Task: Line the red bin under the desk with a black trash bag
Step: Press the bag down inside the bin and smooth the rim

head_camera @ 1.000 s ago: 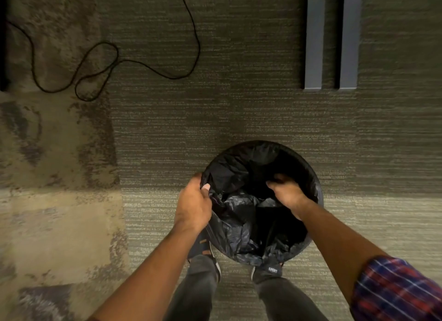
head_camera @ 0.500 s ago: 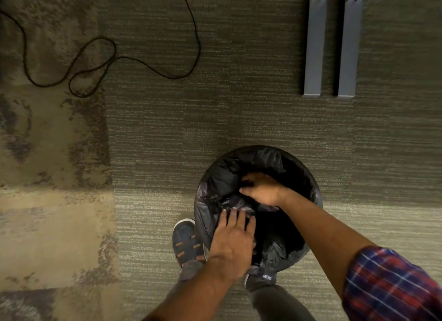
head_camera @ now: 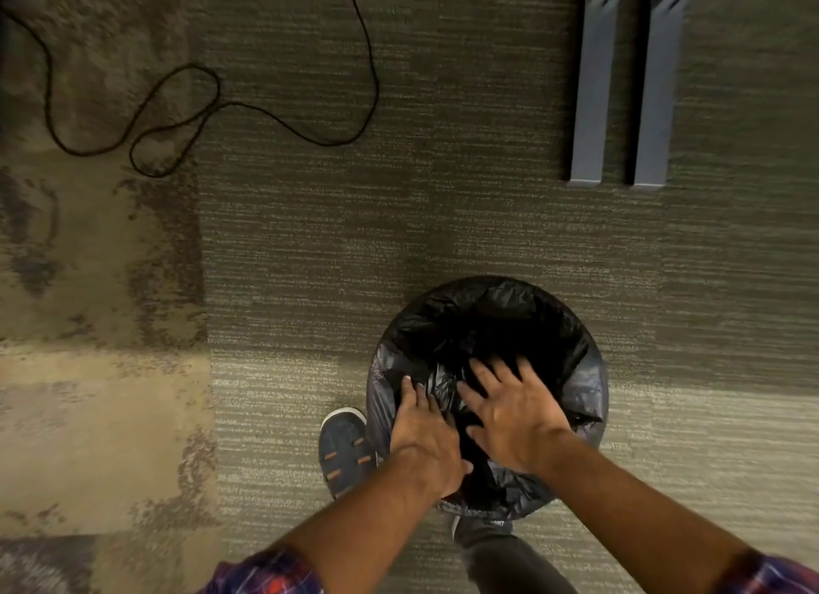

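I see both hands, left hand [head_camera: 423,434] and right hand [head_camera: 509,409], fingers spread flat, pressing the bag [head_camera: 487,323] down into the bin (red hidden) to seat it.

One mark only: small white lettering on the dark shoe tongue [head_camera: 495,524], just below the near rim of the round bin covered in black plastic bag [head_camera: 576,372], below and between the two flat, spread hands pressing the bag. Letters blurred; only the final characters, roughly "…NT", can be made out, so the word is not readable. No other text, label, number or sign legible anywhere in view.
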`<state>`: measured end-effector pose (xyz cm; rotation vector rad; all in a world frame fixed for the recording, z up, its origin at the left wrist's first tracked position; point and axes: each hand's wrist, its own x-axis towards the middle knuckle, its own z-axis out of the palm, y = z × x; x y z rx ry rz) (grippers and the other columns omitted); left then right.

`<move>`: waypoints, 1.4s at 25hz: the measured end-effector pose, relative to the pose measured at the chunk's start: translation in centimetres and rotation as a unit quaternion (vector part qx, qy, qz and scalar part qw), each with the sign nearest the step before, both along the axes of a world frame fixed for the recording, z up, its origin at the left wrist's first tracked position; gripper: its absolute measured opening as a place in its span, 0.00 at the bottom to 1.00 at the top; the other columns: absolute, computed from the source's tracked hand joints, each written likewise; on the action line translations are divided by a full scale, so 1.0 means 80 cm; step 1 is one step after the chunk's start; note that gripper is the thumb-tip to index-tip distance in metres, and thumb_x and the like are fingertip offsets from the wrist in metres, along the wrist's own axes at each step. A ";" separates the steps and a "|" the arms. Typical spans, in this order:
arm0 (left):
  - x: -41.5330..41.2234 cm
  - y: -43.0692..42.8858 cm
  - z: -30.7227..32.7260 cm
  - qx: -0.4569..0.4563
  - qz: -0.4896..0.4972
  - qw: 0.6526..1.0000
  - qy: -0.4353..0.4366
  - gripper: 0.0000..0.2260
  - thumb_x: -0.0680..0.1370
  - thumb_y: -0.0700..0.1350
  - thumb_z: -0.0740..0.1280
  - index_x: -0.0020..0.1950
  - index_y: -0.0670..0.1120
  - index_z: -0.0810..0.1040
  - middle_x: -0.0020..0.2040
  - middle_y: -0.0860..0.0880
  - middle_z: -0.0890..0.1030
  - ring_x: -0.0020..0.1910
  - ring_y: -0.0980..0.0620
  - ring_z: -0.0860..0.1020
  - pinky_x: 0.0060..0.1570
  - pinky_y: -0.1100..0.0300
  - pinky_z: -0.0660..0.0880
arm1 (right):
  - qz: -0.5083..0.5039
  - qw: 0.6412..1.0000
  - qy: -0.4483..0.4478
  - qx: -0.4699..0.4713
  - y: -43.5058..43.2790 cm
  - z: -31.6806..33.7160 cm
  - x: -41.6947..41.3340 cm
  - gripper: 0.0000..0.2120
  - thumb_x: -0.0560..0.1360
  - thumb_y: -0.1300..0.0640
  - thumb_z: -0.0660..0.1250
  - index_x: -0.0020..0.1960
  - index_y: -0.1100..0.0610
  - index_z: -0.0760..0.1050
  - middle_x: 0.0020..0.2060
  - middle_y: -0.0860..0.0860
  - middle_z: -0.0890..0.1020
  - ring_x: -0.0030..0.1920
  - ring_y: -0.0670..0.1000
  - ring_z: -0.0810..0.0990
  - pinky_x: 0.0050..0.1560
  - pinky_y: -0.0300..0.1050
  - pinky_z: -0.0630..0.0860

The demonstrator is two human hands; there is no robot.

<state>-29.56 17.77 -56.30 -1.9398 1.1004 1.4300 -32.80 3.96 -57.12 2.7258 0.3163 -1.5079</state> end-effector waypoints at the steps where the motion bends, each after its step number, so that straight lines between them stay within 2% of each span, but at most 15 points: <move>1: 0.003 0.002 -0.005 0.014 -0.017 1.000 0.002 0.40 0.84 0.69 0.48 0.87 0.43 0.52 0.87 0.35 0.52 0.86 0.32 0.47 0.81 0.29 0.37 | 0.026 0.999 0.037 -0.017 -0.001 -0.009 -0.012 0.35 0.81 0.33 0.49 0.84 0.45 0.48 0.85 0.56 0.47 0.84 0.64 0.47 0.79 0.70 0.44; 3: 0.007 0.009 -0.016 0.028 -0.022 0.999 0.004 0.41 0.83 0.71 0.46 0.87 0.45 0.50 0.87 0.35 0.50 0.86 0.32 0.45 0.81 0.30 0.36 | 0.021 0.994 0.094 -0.057 -0.011 -0.033 -0.020 0.36 0.81 0.30 0.44 0.85 0.44 0.45 0.85 0.55 0.45 0.84 0.64 0.44 0.79 0.70 0.39; 6: 0.012 0.021 -0.022 0.021 -0.007 1.000 -0.004 0.41 0.83 0.72 0.46 0.87 0.45 0.53 0.87 0.34 0.53 0.86 0.33 0.50 0.82 0.34 0.40 | 0.004 0.989 0.123 -0.087 -0.015 -0.052 -0.013 0.37 0.81 0.30 0.43 0.85 0.46 0.49 0.84 0.57 0.57 0.83 0.63 0.54 0.80 0.67 0.43; 9: 0.009 0.020 -0.009 -0.042 0.012 0.999 -0.020 0.38 0.85 0.67 0.49 0.85 0.41 0.59 0.84 0.34 0.62 0.85 0.34 0.57 0.82 0.34 0.46 | -0.008 0.998 0.048 -0.051 0.001 -0.032 0.003 0.29 0.82 0.37 0.52 0.78 0.50 0.65 0.74 0.57 0.74 0.74 0.61 0.71 0.75 0.63 0.59; 11: 0.002 0.015 0.001 -0.056 -0.005 0.998 -0.006 0.37 0.85 0.66 0.49 0.85 0.41 0.61 0.85 0.35 0.62 0.85 0.35 0.56 0.83 0.33 0.45 | -0.078 0.997 0.005 0.018 0.011 -0.020 0.020 0.21 0.81 0.45 0.59 0.70 0.52 0.73 0.66 0.57 0.80 0.66 0.60 0.78 0.67 0.56 0.70; 14: -0.006 0.010 0.007 -0.018 -0.012 0.998 0.051 0.37 0.85 0.67 0.47 0.86 0.44 0.60 0.87 0.38 0.57 0.86 0.36 0.51 0.82 0.32 0.42 | -0.267 0.946 0.130 0.128 0.001 -0.032 0.055 0.22 0.80 0.47 0.64 0.72 0.52 0.75 0.71 0.56 0.78 0.70 0.59 0.77 0.69 0.49 0.74; 17: -0.006 0.013 0.000 0.002 0.010 0.997 0.080 0.37 0.84 0.69 0.45 0.86 0.47 0.58 0.87 0.39 0.57 0.86 0.36 0.53 0.82 0.31 0.42 | -0.336 0.920 0.125 0.157 -0.031 -0.061 0.090 0.30 0.81 0.44 0.64 0.80 0.52 0.65 0.80 0.55 0.67 0.79 0.57 0.66 0.80 0.51 0.62; 19: -0.006 0.022 -0.001 -0.021 0.013 0.995 0.098 0.37 0.84 0.68 0.45 0.86 0.47 0.57 0.86 0.40 0.59 0.86 0.36 0.55 0.82 0.32 0.44 | -0.362 0.903 0.140 0.183 -0.044 -0.066 0.099 0.23 0.83 0.53 0.63 0.77 0.55 0.70 0.77 0.55 0.72 0.78 0.57 0.68 0.76 0.44 0.63; 21: -0.006 0.031 0.005 -0.094 0.025 0.991 0.093 0.34 0.86 0.65 0.48 0.84 0.45 0.63 0.83 0.39 0.67 0.83 0.37 0.62 0.83 0.35 0.50 | -0.361 0.899 0.146 0.201 -0.043 -0.054 0.093 0.17 0.82 0.64 0.62 0.69 0.57 0.78 0.71 0.55 0.79 0.72 0.55 0.75 0.68 0.38 0.68; 22: -0.004 0.035 0.010 -0.146 0.036 0.986 0.077 0.30 0.86 0.62 0.50 0.80 0.43 0.68 0.78 0.39 0.74 0.79 0.38 0.68 0.82 0.38 0.56 | -0.353 0.902 0.134 0.208 -0.039 -0.042 0.085 0.17 0.81 0.65 0.62 0.68 0.57 0.80 0.69 0.55 0.80 0.70 0.54 0.77 0.68 0.38 0.69; 25: 0.003 0.044 0.014 -0.281 0.090 0.955 0.033 0.17 0.84 0.47 0.54 0.62 0.43 0.80 0.60 0.42 0.84 0.61 0.41 0.82 0.69 0.47 0.75 | -0.360 0.905 0.021 0.226 -0.031 -0.003 0.054 0.14 0.81 0.62 0.64 0.64 0.56 0.82 0.59 0.52 0.86 0.60 0.50 0.83 0.62 0.39 0.75; 27: 0.009 0.054 0.021 -0.365 0.179 0.913 -0.017 0.18 0.81 0.42 0.55 0.61 0.43 0.82 0.58 0.44 0.84 0.59 0.45 0.82 0.65 0.52 0.78 | -0.415 0.865 -0.127 0.252 -0.026 0.028 0.032 0.08 0.79 0.60 0.68 0.55 0.56 0.84 0.42 0.48 0.87 0.44 0.46 0.84 0.49 0.41 0.76; 30: 0.022 0.062 0.048 -0.477 0.449 0.739 -0.156 0.10 0.81 0.37 0.66 0.60 0.43 0.84 0.56 0.47 0.83 0.58 0.51 0.78 0.63 0.58 0.75 | -0.475 0.775 -0.365 0.202 -0.029 0.068 -0.001 0.02 0.78 0.59 0.72 0.48 0.56 0.83 0.38 0.48 0.83 0.39 0.46 0.79 0.46 0.38 0.74; 32: 0.030 0.066 0.063 -0.431 0.585 0.653 -0.214 0.12 0.82 0.39 0.68 0.65 0.44 0.81 0.60 0.48 0.79 0.61 0.51 0.77 0.64 0.56 0.74 | -0.555 0.700 -0.422 0.155 -0.040 0.088 -0.022 0.03 0.80 0.59 0.71 0.51 0.57 0.83 0.42 0.50 0.81 0.40 0.46 0.78 0.47 0.36 0.73; 35: 0.032 0.070 0.065 -0.288 0.762 0.553 -0.176 0.16 0.83 0.41 0.69 0.71 0.45 0.75 0.64 0.46 0.79 0.59 0.49 0.79 0.58 0.60 0.75 | -0.662 0.608 -0.429 0.092 -0.060 0.088 -0.057 0.09 0.81 0.58 0.68 0.60 0.60 0.80 0.51 0.54 0.79 0.44 0.50 0.78 0.51 0.43 0.76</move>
